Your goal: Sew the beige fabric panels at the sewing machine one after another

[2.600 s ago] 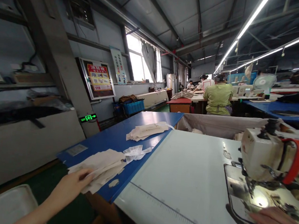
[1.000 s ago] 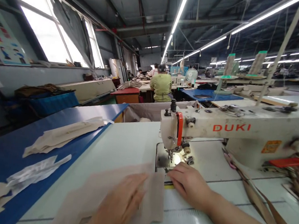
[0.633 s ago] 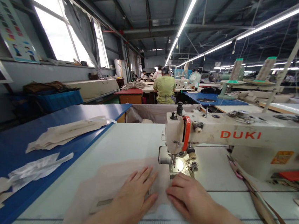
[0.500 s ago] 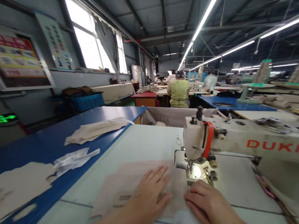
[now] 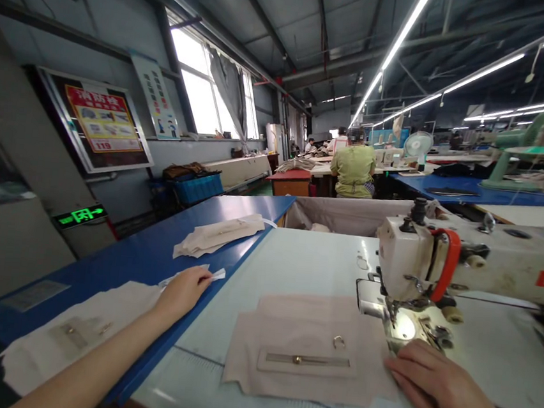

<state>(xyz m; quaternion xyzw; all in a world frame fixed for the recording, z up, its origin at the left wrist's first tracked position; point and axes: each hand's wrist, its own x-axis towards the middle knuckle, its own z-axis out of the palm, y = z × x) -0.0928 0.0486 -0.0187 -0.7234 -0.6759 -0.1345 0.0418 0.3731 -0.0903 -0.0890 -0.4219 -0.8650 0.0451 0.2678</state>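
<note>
A light pinkish fabric piece lies flat on the pale sewing table, with a zipper strip and a small metal ring on it. My right hand rests at the fabric's right edge, just in front of the lit needle area of the sewing machine; its fingers are together, and whether they pinch the edge is unclear. Over the blue table at the left, my left hand is closed on a small white strip. Under my left forearm lies another pale fabric piece.
A stack of cut fabric lies on the blue table. Behind the sewing table hangs a cloth-lined bin. A person in a yellow-green top sits farther back. A green thread stand is at the right.
My left hand has moved left off the fabric piece to the white strip on the blue table, uncovering the zipper and ring. The view has turned left; my right hand remains by the fabric's right edge.
</note>
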